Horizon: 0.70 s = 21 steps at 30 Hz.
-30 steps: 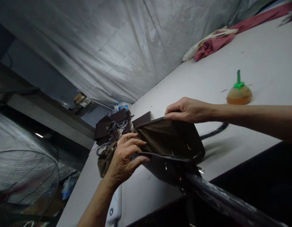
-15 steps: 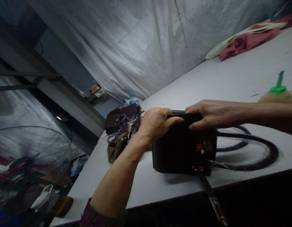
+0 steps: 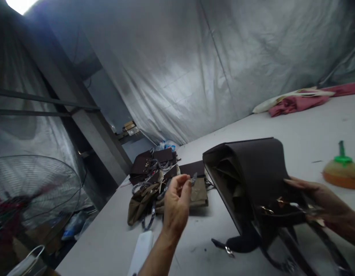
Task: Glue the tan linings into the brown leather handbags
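My right hand (image 3: 328,201) grips a dark brown handbag (image 3: 260,172) near its metal fittings, on the right. The handbag is tilted above the table, its open mouth facing left and its brown lining showing. A strap with a metal buckle (image 3: 229,249) dangles below it, along with dark handles. My left hand (image 3: 177,201) is raised to the left of the handbag, apart from it. Its fingers are curled together, and a small translucent scrap shows at their tips; whether they hold it I cannot tell. Behind that hand lie several dark handbags (image 3: 141,166) and brown cloth pieces (image 3: 139,203).
A white table (image 3: 108,234) runs beneath everything. On it lie a white flat object (image 3: 141,249), a bottle with a green cap (image 3: 342,172) at the right, and pink cloth (image 3: 300,104) against the grey sheeting (image 3: 177,88). A large fan (image 3: 33,191) stands on the left.
My left hand has let go of the handbag and moved away left. The handbag has been tipped so its mouth faces left, and my right hand has shifted down to its fittings side.
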{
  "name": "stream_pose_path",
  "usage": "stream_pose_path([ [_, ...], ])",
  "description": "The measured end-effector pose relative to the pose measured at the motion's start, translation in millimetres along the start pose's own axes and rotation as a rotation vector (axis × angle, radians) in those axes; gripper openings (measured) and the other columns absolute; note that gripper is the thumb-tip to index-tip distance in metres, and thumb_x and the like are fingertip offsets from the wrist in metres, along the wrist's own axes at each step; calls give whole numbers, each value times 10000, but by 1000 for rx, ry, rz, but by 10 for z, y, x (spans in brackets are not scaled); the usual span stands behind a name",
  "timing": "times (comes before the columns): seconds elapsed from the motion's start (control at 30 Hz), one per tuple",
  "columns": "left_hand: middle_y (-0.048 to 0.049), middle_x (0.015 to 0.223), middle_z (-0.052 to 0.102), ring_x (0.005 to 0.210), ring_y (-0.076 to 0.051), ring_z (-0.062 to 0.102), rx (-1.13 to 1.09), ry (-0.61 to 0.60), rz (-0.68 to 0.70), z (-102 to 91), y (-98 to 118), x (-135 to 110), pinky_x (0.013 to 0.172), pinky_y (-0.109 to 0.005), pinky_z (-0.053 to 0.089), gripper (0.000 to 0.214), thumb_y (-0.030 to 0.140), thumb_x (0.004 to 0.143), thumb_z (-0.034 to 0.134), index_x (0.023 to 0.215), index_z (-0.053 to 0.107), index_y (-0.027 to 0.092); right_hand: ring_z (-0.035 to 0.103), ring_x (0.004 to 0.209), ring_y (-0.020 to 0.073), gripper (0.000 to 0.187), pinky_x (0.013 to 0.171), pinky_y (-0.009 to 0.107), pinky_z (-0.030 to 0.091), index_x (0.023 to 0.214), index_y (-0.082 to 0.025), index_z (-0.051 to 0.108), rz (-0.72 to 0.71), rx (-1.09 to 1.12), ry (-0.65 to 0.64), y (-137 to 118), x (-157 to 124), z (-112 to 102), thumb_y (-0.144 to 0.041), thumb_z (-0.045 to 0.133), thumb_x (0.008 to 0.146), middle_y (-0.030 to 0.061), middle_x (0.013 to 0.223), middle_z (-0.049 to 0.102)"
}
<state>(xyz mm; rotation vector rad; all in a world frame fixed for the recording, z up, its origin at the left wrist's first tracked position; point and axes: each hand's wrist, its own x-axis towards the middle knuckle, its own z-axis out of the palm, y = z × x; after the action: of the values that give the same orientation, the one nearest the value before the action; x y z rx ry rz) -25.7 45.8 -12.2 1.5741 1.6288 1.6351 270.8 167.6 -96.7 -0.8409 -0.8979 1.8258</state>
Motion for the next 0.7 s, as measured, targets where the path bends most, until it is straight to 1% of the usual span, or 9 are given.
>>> stream_pose_path([
  [0.07,-127,1206,662,1105,-223,605,-97,-88,-94,154,-52,-213,961,-328,451,416,468,900,609,1186,612,166,727,758,283,147,706,400,589,691,-288,669,-18,-8,-24,51,-54,44,-327,621,825,100,810,746],
  [0.13,-155,1259,641,1132,-259,601,-196,-200,-162,282,-47,-396,968,-355,463,499,490,876,634,1247,597,158,731,808,288,100,744,401,584,747,-293,690,-40,9,-36,91,-82,80,-319,629,823,112,854,752],
  [0.23,-161,1275,636,1143,-296,598,-296,-314,-171,400,-8,-593,971,-384,475,574,471,835,688,1309,581,166,733,779,284,70,764,407,578,796,-293,700,-54,30,-3,146,-70,124,-274,634,810,118,862,756],
  [0.3,-155,1286,632,1153,-305,593,-334,-311,-162,440,12,-675,983,-392,472,600,463,821,703,1332,570,177,734,767,283,99,774,416,578,783,-289,694,-72,46,29,190,-42,169,-287,608,834,107,845,759],
  [0.37,-148,1291,630,1150,-303,594,-353,-266,-179,465,36,-717,981,-391,476,595,472,828,691,1337,569,188,735,837,299,148,826,432,572,763,-270,691,-89,63,22,249,-16,240,-311,584,857,101,842,761],
  [0.47,-128,1242,657,1100,-277,613,-366,-201,-193,500,118,-713,968,-371,486,554,488,838,673,1304,599,197,731,879,308,169,908,423,553,687,-260,697,-73,117,-8,368,9,375,-318,630,832,76,782,760],
  [0.53,-111,1195,679,1069,-259,621,-398,-186,-157,529,194,-690,963,-351,488,526,489,829,685,1260,631,193,733,823,290,141,880,398,566,692,-279,726,-47,201,-52,453,22,462,-333,670,809,42,756,758],
  [0.6,-91,1157,694,1062,-248,625,-449,-170,-139,554,260,-672,958,-330,489,500,490,822,693,1224,654,197,728,759,274,135,810,383,586,736,-293,757,-30,286,-116,525,35,542,-374,677,809,22,749,756],
  [0.7,-85,1103,709,1053,-248,633,-451,-132,-126,549,324,-660,939,-316,495,435,485,850,656,1175,693,198,715,701,249,198,751,353,593,743,-290,767,-27,309,-224,588,51,673,-431,656,827,13,717,741],
])
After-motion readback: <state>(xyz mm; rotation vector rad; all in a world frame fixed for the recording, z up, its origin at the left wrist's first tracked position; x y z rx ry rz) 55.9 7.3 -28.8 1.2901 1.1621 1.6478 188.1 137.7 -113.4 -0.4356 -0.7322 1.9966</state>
